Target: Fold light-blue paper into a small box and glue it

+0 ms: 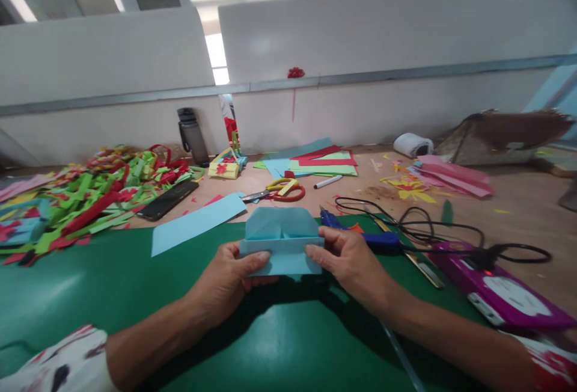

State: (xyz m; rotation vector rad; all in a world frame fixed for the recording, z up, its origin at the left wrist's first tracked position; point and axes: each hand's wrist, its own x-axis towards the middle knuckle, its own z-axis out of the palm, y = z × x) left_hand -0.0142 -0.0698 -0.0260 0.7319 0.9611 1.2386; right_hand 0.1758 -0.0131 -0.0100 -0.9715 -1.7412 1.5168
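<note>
A folded piece of light blue paper (pixel 283 248) is held up above the green mat (pixel 112 284). Its upper corners are slanted, and a straight band runs across its lower half. My left hand (pixel 237 272) pinches its left end, thumb in front and fingers behind. At the right end, my right hand (pixel 345 257) grips it between thumb and fingers. Just behind the right hand lies a blue glue gun (pixel 378 241). A flat light blue paper strip (pixel 198 222) rests to the left, partly on the mat.
Scissors (pixel 288 190), a marker (pixel 327 182) and stacked coloured sheets (pixel 329 163) lie beyond the hands. A phone (pixel 169 199), heaped paper strips (pixel 108 187) and a bottle (pixel 193 136) stand left. Right are a black cable (pixel 406 223), a purple power strip (pixel 505 290) and a bag (pixel 500 136).
</note>
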